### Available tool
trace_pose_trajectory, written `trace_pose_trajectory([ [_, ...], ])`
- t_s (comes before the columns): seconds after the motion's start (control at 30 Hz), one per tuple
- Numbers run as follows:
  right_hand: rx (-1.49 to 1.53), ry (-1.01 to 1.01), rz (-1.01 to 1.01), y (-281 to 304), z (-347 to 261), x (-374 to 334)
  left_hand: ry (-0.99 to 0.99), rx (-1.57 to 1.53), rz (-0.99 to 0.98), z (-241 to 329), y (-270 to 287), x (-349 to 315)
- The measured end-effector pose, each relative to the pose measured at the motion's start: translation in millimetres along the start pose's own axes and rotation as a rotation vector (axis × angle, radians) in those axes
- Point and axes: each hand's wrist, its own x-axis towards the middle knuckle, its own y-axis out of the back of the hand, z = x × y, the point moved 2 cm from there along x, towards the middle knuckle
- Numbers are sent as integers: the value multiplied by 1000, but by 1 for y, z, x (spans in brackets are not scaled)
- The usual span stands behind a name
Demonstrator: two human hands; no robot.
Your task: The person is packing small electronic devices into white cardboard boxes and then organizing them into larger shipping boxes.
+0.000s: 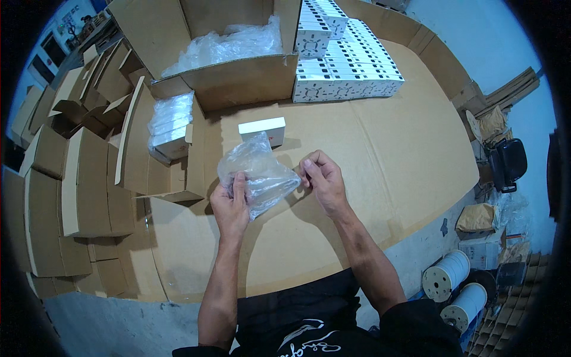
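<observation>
My left hand (231, 205) grips a clear plastic bag (256, 172), thumb on top and fingers beneath. The bag is crumpled and stretches to a point on its right side. At that point my right hand (323, 181) has its fingers curled in a pinch at the bag's edge; the fingertips partly hide the contact. Just beyond the bag stands a small white box (270, 127), its lower left part covered by the plastic.
An open carton (193, 152) at the left holds several plastic-wrapped boxes (171, 125). Behind it, a larger carton (247, 80) contains loose clear bags (238, 47). White printed boxes (348, 65) are stacked at the back. Empty brown cartons (89, 178) crowd the far left; wire spools (446, 276) stand lower right.
</observation>
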Motion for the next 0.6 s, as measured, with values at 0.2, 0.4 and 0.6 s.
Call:
trace_pose_trajectory([
  [0.2,-63,65,-48,-20,-7,4,-36,192,-202,4,-4,-6],
  [0.4,546,47,205,-12,-5,9,-54,348,-300,11,-6,-6],
  [0.6,-33,-13,119,-23,-9,-2,-55,327,-240,11,-7,-6],
])
